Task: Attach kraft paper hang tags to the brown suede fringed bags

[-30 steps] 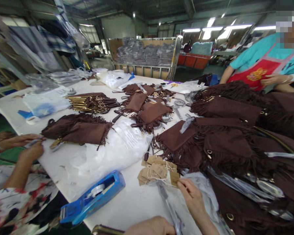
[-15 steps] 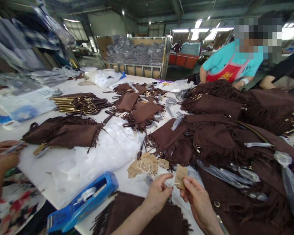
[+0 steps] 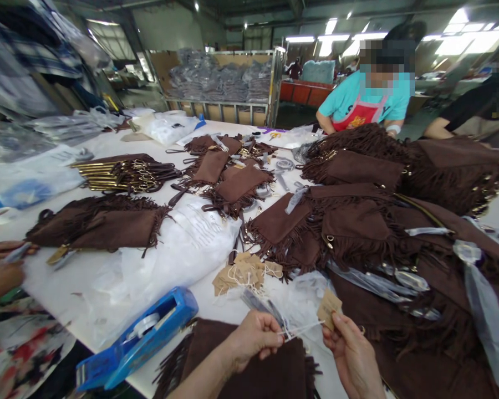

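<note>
Now holding one kraft tag (image 3: 329, 307) pinched in right hand (image 3: 353, 360) fingers, closed on its lower edge, above the tabletop (image 3: 216, 302) near the front. Left hand (image 3: 251, 338) fingers closed too, gripping the white string (image 3: 301, 328) of that tag; string stretched between both hands, approx. level. Directly under the hands lies one brown fringed bag (image 3: 249, 368), flat at the front edge, touching the left wrist. No tag visible on this bag yet, so judged: attaching not done for this piece, tag only picked and string pulled open.

Just behind, small heap of more tags (image 3: 243, 271) w/ strings, so plenty left to hang. To the right, big pile of fringed bags (image 3: 399, 233), some w/ clear plastic strips (image 3: 399, 280) on them; cannot tell which already carry tags. More bags in the middle (image 3: 233, 185) and on the left (image 3: 95, 224), also a bundle of gold-coloured bars w/ straps (image 3: 120, 174). Blue tape dispenser (image 3: 137, 338) near the front left edge, beside white plastic bags (image 3: 183, 249). Judged overall: early to middle stage, most pieces not packed.

Other people: hands at far left (image 3: 0, 266), person in teal shirt (image 3: 366, 100) across.
</note>
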Action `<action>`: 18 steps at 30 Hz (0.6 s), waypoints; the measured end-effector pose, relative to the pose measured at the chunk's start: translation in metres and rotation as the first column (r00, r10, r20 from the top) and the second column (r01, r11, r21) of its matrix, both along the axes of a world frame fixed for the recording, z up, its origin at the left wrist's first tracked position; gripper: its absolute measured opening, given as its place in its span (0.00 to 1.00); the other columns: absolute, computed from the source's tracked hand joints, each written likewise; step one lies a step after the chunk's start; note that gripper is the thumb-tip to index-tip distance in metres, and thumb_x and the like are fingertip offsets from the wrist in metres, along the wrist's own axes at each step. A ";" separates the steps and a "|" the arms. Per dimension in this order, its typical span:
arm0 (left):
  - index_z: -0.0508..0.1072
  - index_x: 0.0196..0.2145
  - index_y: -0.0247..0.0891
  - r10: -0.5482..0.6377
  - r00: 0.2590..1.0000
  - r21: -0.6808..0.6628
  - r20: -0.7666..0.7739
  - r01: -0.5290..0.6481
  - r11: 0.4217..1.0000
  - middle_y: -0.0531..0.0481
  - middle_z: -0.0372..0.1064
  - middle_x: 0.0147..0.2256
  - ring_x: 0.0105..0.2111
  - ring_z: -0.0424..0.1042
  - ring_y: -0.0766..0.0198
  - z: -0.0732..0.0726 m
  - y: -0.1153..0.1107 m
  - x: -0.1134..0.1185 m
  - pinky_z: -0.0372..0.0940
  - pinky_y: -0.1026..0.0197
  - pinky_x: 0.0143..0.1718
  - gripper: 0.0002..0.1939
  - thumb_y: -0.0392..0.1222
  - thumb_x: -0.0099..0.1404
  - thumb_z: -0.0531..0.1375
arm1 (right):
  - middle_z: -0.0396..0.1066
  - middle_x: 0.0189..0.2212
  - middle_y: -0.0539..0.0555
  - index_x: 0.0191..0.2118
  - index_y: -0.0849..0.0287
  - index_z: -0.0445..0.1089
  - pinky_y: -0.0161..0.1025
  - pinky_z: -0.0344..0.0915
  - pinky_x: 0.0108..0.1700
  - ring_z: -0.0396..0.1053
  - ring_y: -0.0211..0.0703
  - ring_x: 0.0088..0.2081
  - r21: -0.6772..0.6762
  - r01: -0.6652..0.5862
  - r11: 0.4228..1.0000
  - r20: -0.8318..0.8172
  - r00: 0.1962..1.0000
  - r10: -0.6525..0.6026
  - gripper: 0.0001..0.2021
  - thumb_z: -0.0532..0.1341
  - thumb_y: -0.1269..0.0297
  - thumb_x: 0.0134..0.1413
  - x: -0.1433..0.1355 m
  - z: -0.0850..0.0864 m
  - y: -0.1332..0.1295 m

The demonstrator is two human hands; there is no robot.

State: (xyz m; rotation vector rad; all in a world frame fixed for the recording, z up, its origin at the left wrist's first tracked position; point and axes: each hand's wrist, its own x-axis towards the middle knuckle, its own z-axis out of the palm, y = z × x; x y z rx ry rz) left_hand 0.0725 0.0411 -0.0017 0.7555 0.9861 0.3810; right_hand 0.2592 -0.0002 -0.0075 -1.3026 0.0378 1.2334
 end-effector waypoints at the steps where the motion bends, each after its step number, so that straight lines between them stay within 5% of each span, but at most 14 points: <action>1: 0.67 0.20 0.32 -0.005 1.000 -0.005 -0.002 0.005 1.000 0.56 0.62 0.13 0.10 0.51 0.77 -0.001 -0.001 0.000 0.41 0.70 0.12 0.14 0.44 0.40 0.66 | 0.70 0.18 0.46 0.26 0.61 0.66 0.25 0.60 0.18 0.65 0.31 0.18 -0.001 0.002 1.000 -0.004 1.000 -0.002 0.24 0.75 0.60 0.16 0.000 -0.002 -0.002; 5: 0.67 0.20 0.31 0.067 0.997 -0.023 0.045 -0.066 0.998 0.55 0.63 0.15 0.11 0.54 0.78 -0.005 -0.003 0.002 0.43 0.70 0.13 0.16 0.45 0.40 0.67 | 0.70 0.18 0.46 0.25 0.61 0.67 0.26 0.61 0.17 0.66 0.32 0.18 -0.021 0.022 1.000 -0.020 1.000 -0.022 0.23 0.75 0.61 0.16 0.001 -0.004 -0.009; 10: 0.63 0.25 0.35 0.310 0.920 -0.178 0.241 -0.272 0.946 0.49 0.72 0.30 0.15 0.65 0.73 -0.002 -0.002 0.011 0.52 0.70 0.14 0.22 0.50 0.40 0.69 | 0.70 0.18 0.46 0.25 0.60 0.67 0.29 0.63 0.19 0.65 0.32 0.18 -0.021 0.009 1.000 -0.021 1.000 -0.010 0.20 0.74 0.60 0.20 -0.003 -0.006 -0.020; 14: 0.60 0.26 0.38 0.363 0.890 -0.252 0.275 -0.297 0.921 0.54 0.69 0.20 0.16 0.65 0.70 -0.001 -0.005 0.022 0.55 0.69 0.17 0.24 0.52 0.41 0.69 | 0.71 0.21 0.47 0.27 0.59 0.67 0.31 0.62 0.18 0.65 0.33 0.18 0.008 -0.074 0.997 0.042 0.996 0.074 0.18 0.71 0.57 0.28 -0.009 -0.015 -0.030; 18: 0.61 0.25 0.38 0.294 0.945 -0.143 0.147 -0.273 0.951 0.61 0.57 0.11 0.10 0.52 0.75 -0.003 -0.007 0.026 0.45 0.69 0.13 0.22 0.55 0.44 0.65 | 0.71 0.21 0.47 0.28 0.59 0.66 0.32 0.64 0.21 0.66 0.35 0.20 -0.042 -0.010 0.999 0.070 0.997 0.013 0.20 0.71 0.56 0.26 -0.007 -0.026 -0.036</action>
